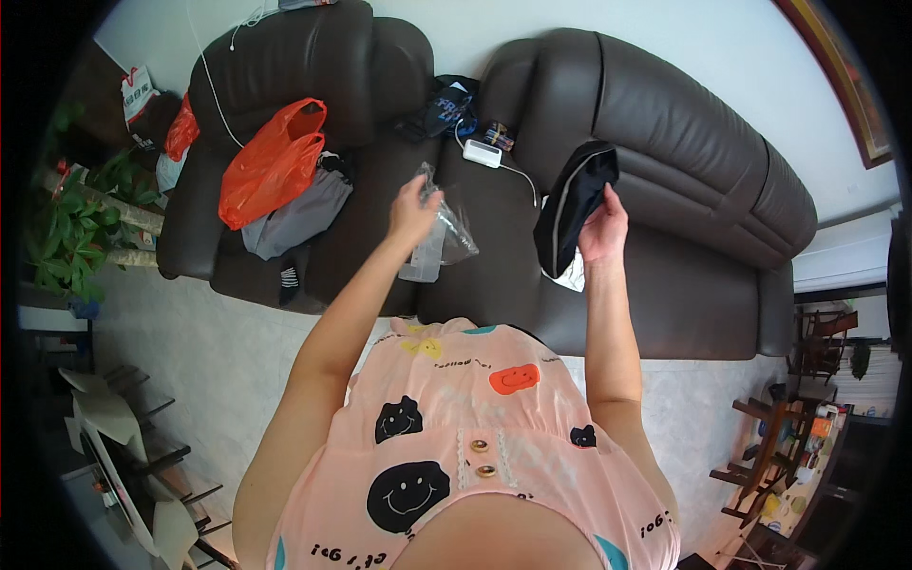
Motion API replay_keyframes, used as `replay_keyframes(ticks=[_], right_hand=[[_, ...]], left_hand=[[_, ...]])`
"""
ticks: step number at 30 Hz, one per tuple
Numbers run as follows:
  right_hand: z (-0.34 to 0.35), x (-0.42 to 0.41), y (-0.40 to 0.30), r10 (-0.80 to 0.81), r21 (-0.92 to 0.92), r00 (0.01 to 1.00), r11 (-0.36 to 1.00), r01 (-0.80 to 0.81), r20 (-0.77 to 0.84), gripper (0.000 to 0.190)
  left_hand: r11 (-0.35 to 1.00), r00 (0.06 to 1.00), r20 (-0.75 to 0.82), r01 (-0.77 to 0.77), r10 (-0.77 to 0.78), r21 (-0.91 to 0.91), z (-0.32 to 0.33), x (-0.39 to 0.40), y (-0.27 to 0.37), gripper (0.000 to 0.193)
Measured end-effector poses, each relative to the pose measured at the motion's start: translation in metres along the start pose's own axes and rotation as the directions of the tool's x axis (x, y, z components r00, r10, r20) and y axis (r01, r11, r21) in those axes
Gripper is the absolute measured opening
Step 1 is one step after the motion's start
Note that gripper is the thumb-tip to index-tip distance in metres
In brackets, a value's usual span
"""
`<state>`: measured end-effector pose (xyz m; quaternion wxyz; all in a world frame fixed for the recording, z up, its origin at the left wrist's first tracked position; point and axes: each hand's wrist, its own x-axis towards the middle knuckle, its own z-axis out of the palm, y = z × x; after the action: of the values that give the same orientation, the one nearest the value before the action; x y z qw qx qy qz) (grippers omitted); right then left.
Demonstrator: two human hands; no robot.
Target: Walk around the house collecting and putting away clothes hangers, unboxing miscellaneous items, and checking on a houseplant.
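Note:
My right hand (604,226) grips a black fabric pouch (576,206) with a pale zip or piping line along it, above the seat of a dark leather sofa (684,299). Pinched in my left hand (415,212) is a crinkled clear plastic bag (456,231). Below that hand, a translucent plastic box or sleeve (423,262) rests on the sofa seat; the bag partly overlaps it. Something white (571,274), perhaps paper or cloth, shows from under the black pouch, mostly hidden.
An orange plastic bag (267,171) lies over grey cloth (299,217) on the sofa's left part, with a striped sock (288,285) nearby. Behind my hands are a white device with a cable (482,153) and a dark bag (452,107). A leafy plant (78,235) stands left.

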<state>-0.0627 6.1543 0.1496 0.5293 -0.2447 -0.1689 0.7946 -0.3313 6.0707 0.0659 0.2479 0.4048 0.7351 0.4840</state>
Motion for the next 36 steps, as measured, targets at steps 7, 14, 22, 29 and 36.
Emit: replay_keyframes(ticks=[7,14,22,29,36], right_hand=[[0.021,-0.015,0.047,0.069,-0.075,0.997,0.995,-0.071,-0.033,0.025],[-0.015,0.008,0.045,-0.114,-0.214,0.977,0.974,0.074,-0.181,0.024],[-0.033,0.0,-0.028,-0.201,-0.33,0.963,0.934,0.135,-0.177,0.018],[0.007,-0.015,-0.026,0.153,-0.376,0.975,0.923,-0.083,0.161,0.019],[0.047,-0.033,-0.01,0.202,-0.517,0.946,0.855,-0.044,0.253,0.015]], left_hand=[[0.686,0.681,0.083,-0.725,0.728,-0.064,0.026,-0.057,0.105,0.031],[0.931,0.891,0.386,-0.095,0.238,-0.353,0.01,-0.048,0.058,0.035],[0.89,0.985,0.167,0.03,0.052,-0.454,-0.03,-0.021,0.015,0.035],[0.875,0.844,0.31,-0.479,0.438,0.066,0.001,-0.026,0.068,0.057],[0.947,0.883,0.356,-0.319,0.307,-0.025,0.034,-0.026,0.103,0.047]])
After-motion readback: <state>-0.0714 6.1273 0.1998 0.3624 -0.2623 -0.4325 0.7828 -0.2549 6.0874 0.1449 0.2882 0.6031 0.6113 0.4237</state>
